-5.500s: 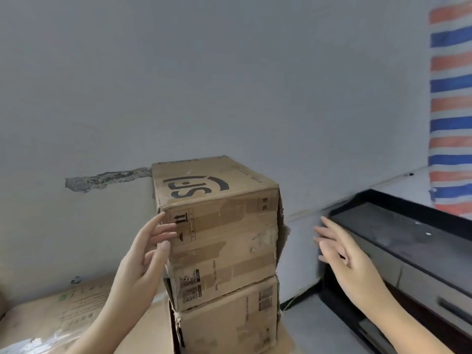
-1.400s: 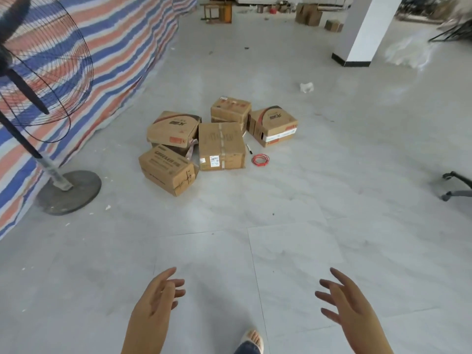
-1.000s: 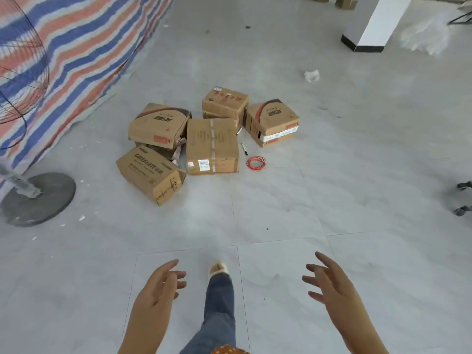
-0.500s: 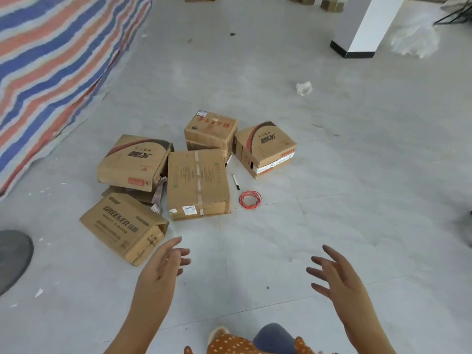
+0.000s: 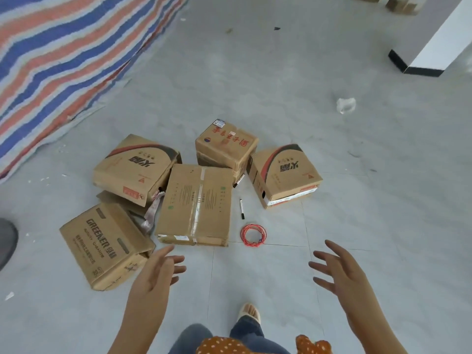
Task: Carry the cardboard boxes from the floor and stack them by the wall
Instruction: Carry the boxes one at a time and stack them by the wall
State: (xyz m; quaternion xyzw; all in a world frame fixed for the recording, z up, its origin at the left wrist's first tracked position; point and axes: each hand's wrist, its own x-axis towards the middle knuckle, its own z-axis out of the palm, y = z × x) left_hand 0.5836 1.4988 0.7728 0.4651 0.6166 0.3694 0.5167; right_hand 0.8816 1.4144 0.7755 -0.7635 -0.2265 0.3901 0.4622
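Five cardboard boxes (image 5: 195, 204), two empty hands (image 5: 155, 274)

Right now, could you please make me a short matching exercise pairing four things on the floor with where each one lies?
Things:
1. GREENER box
2. red wire coil
3. black marker
4. crumpled white scrap

Places:
A. alone, far right of the pile
B. between the flat taped box and the right-hand box
C. nearest the left hand
D. by the taped box's near right corner

Pairs: 1-C, 2-D, 3-B, 4-A
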